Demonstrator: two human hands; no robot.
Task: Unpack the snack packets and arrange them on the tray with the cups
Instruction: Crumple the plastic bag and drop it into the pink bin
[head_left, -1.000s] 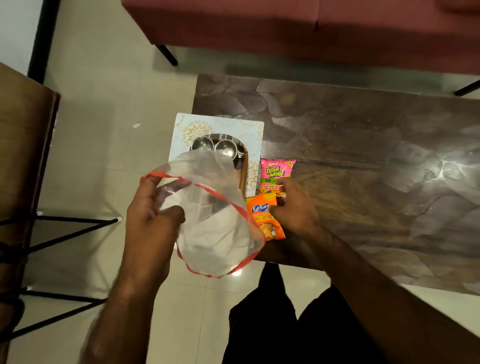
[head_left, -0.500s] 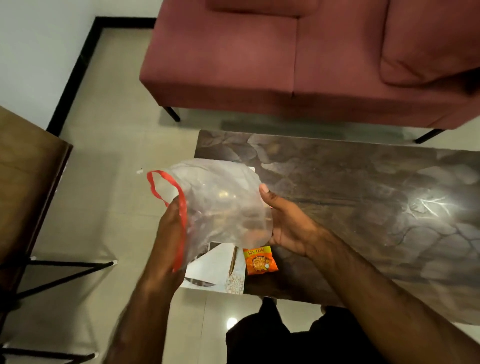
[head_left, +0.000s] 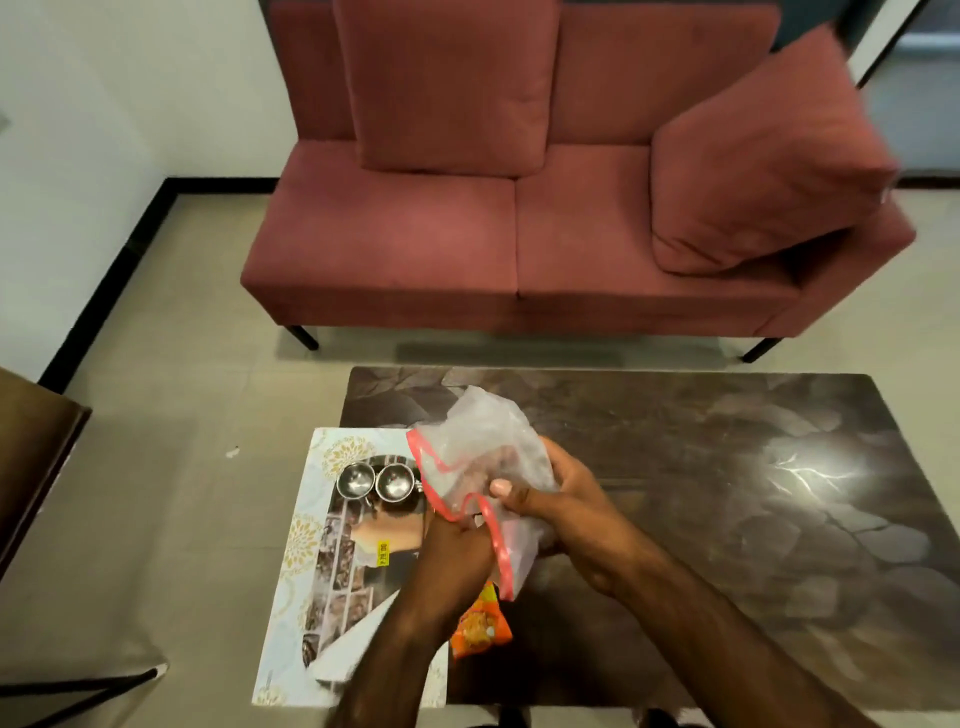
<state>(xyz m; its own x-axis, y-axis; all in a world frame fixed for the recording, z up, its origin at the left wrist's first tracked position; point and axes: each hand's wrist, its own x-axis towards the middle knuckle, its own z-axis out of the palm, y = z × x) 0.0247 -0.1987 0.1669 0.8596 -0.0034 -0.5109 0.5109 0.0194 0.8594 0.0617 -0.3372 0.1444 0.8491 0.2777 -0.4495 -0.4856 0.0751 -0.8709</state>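
Both hands crumple a clear plastic bag (head_left: 478, 441) with a red rim above the table's left end. My left hand (head_left: 457, 545) grips its lower part, and my right hand (head_left: 550, 499) grips it from the right, thumb pressed on the plastic. The bag looks empty. Two steel cups (head_left: 375, 481) stand side by side on the patterned tray (head_left: 311, 561), which overhangs the table's left edge. An orange snack packet (head_left: 478, 626) lies on the table just right of the tray, partly under my left forearm. The pink packet is hidden.
The dark stone-patterned table (head_left: 727, 519) stretches to the right. A maroon sofa (head_left: 519, 234) with cushions stands behind it. A brown wooden piece of furniture (head_left: 31, 467) with black metal legs is at the far left.
The view tilted up and the sofa came into sight. My hands brought the bag down and right, squeezing it from an open pouch into a bunched wad over the table.
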